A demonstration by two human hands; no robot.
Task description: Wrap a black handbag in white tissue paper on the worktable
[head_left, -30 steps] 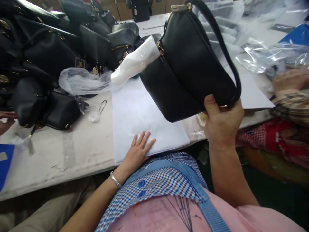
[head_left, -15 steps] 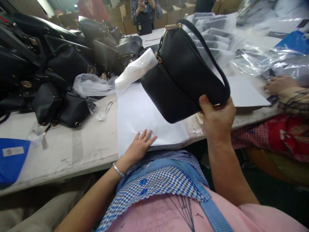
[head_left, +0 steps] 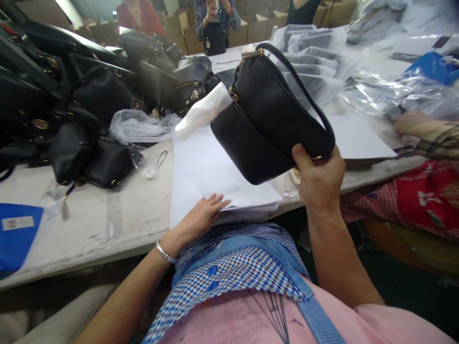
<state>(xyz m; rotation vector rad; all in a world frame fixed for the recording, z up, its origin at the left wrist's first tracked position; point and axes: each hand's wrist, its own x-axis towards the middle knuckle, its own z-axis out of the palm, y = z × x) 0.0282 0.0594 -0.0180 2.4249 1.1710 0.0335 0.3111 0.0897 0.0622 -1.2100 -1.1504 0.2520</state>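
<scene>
A black handbag [head_left: 265,114] with gold fittings is tilted above the table, and my right hand [head_left: 321,179] grips its lower right corner, thumb on the near face. Its strap [head_left: 301,83] arches over the top. A white wrapped piece [head_left: 204,112] sticks out from the bag's left end. My left hand [head_left: 206,212] lies flat, fingers stretched, on the near edge of a stack of white paper sheets [head_left: 201,167]. That stack sits under the bag, partly hidden by it.
Black bags [head_left: 96,95] are heaped at left, beside a crumpled clear plastic bag [head_left: 139,126]. A blue sheet [head_left: 19,234] lies at the left edge. Clear bags [head_left: 315,57] cover the back. At right, a co-worker's hand [head_left: 412,123] is near another paper stack [head_left: 358,138]. More people stand behind.
The handbag has come down slightly in my right hand. My left hand has slid a little left and lower along the paper's near edge. The co-worker's hand at right has shifted.
</scene>
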